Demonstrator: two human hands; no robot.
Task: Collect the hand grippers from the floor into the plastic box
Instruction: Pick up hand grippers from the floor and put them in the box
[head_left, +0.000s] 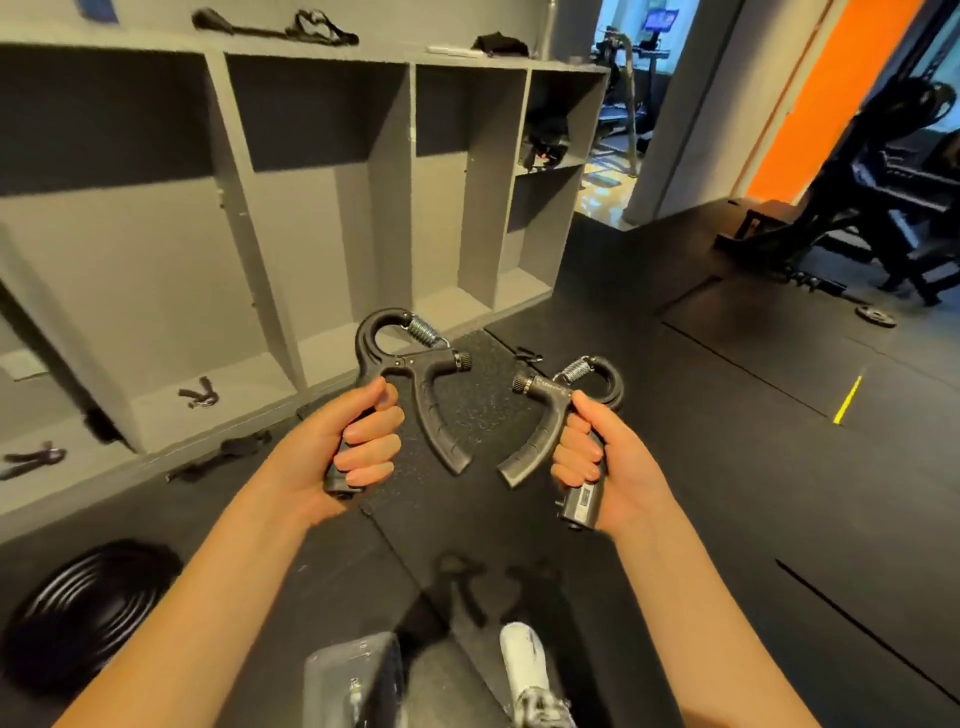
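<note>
The hand gripper (410, 364) in my left hand (358, 447) was matt black plastic with ribbed handles and a shiny metal spring (423, 330) up top. The second hand gripper (550, 415) in my right hand (592, 457) looked the same, plus a smoother, slightly glossy block at its base. The floor (675, 467) was dull black rubber, the mat (488, 415) speckled and grainy. The shelving (291, 218) was flat matt grey.

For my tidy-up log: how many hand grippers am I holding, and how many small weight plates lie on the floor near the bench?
Hand grippers held: 2 (left gripper in left hand, right gripper in right hand)
Small weight plates on floor: 1
Total: 3
</note>
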